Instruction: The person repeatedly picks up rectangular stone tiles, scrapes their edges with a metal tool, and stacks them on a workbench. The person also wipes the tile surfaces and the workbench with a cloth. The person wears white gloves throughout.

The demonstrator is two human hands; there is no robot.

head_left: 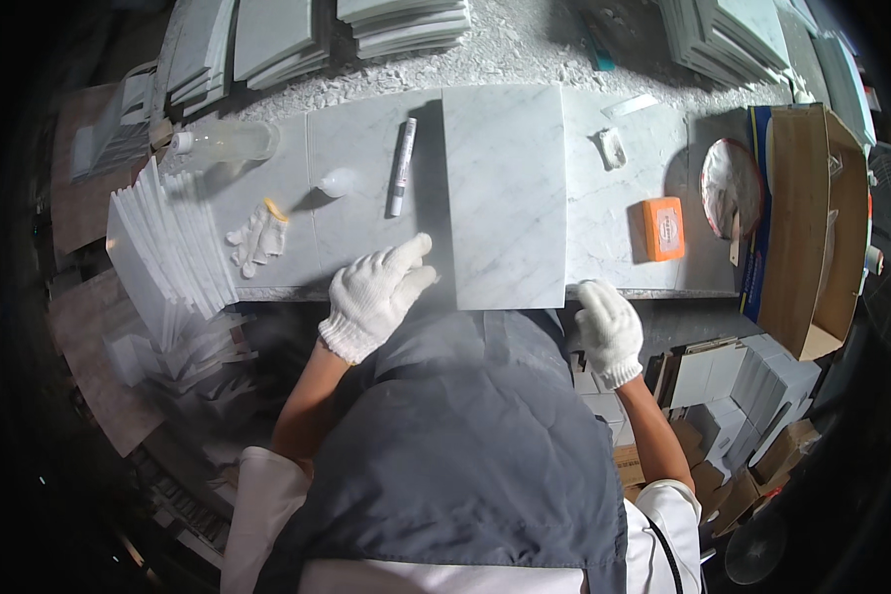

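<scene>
A long white marble tile [505, 198] with grey veins lies lengthwise before me on the marble-topped bench, its near end jutting past the front edge. My left hand [378, 297], in a white knit glove, hovers left of the tile's near end, thumb and fingers apart, holding nothing. On the other side, my gloved right hand [609, 332] is close to the near right corner with its fingers loosely bent; no object shows in it. A white marker pen [403, 168] lies left of the tile. An orange block-shaped packet [663, 229] sits to its right.
Standing tiles [163, 238] lean together at left, near a spare glove [259, 238], a clear bottle [230, 142] and a small whitish item [337, 182]. At right are a round white disc-like item [731, 188] and an open cardboard box [797, 228]. Tile stacks [406, 25] line the back.
</scene>
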